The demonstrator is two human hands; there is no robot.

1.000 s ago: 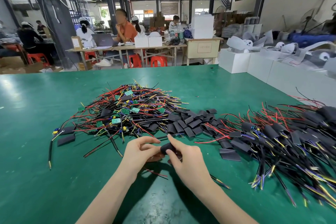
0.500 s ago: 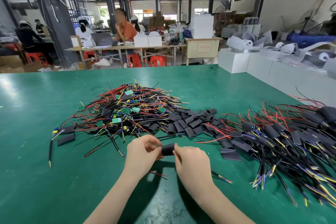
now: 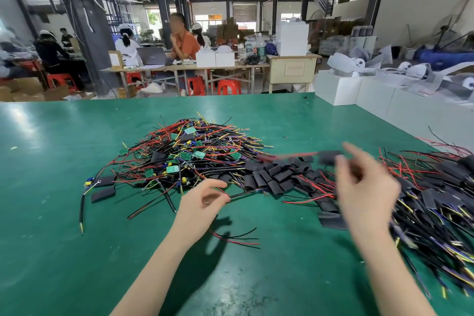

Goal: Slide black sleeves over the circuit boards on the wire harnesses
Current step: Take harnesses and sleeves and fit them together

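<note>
My right hand [image 3: 364, 185] is blurred with motion over the left edge of the right-hand pile. At its fingertips is a blurred black sleeve [image 3: 329, 157] on a harness, pinched between thumb and finger, with red wire trailing to the left. My left hand [image 3: 205, 200] hovers low over the green table [image 3: 64, 213] with loosely curved fingers, its tips near a black cable at the front of the unsleeved harness pile [image 3: 189, 156]. That pile shows small green circuit boards. Loose black sleeves [image 3: 272, 177] lie in the middle.
Sleeved harnesses [image 3: 436, 200] are heaped at the right. A red and black wire pair [image 3: 236, 238] lies between my arms. White boxes [image 3: 372, 100] stand at the table's far right. People sit at tables beyond the far edge.
My hands have come apart. The right hand has swung right and up with the sleeved harness; the left hand has let go and moved forward toward the unsleeved pile.
</note>
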